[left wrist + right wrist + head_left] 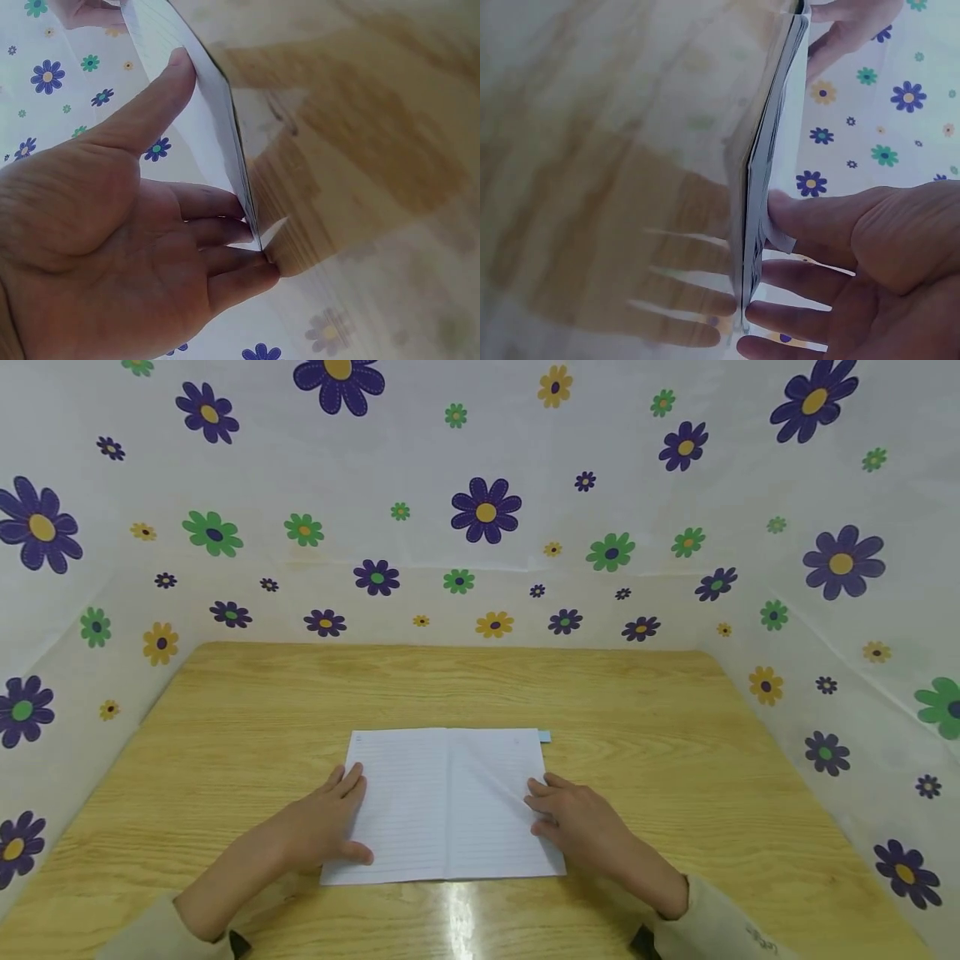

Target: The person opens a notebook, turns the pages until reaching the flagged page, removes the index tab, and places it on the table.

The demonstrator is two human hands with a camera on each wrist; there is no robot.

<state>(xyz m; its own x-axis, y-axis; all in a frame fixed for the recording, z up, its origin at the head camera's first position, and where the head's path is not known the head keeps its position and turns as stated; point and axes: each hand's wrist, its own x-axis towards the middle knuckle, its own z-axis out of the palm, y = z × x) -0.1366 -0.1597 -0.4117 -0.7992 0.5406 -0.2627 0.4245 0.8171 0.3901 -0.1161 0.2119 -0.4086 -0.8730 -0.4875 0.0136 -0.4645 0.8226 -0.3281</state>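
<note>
An open lined notebook [405,810] lies on the wooden table in the head view, with its fold running down the middle. My left hand [322,822] rests at its left edge, thumb on the page and fingers fairly straight. In the left wrist view, the fingertips of the left hand [150,217] reach the notebook's edge. At the right edge, my right hand [585,822] has bent fingers over the right page [495,843], which shows a diagonal bend. The right wrist view shows a page edge [782,238] curling up between the thumb and fingers of the right hand [840,262].
A light blue tab [545,737] sticks out at the notebook's upper right. The wooden table [450,685] is glossy and reflects light near its front. White sheets with printed flowers [337,485] enclose it at the back and both sides.
</note>
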